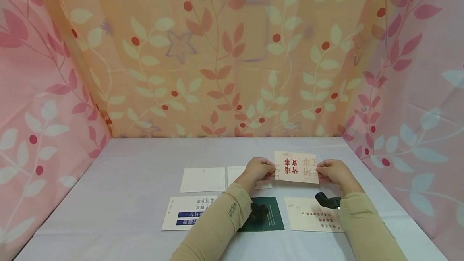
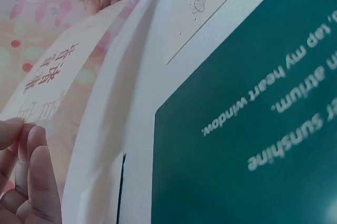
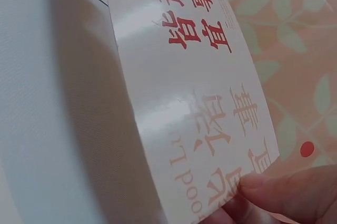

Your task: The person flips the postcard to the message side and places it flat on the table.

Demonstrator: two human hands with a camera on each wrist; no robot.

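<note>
Between thumbs and bent fingers, the left hand point(image 1: 259, 168) and right hand point(image 1: 335, 172) pinch opposite ends of a cream rectangular paper card with red characters point(image 1: 295, 167), tilted above the white-clothed desk point(image 1: 127, 180). Apparently a placing step; it calls for lowering the card level, then releasing both ends.

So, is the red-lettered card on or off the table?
Off: left hand and right hand pinch the card; left wrist view shows curtain between it and table.
</note>
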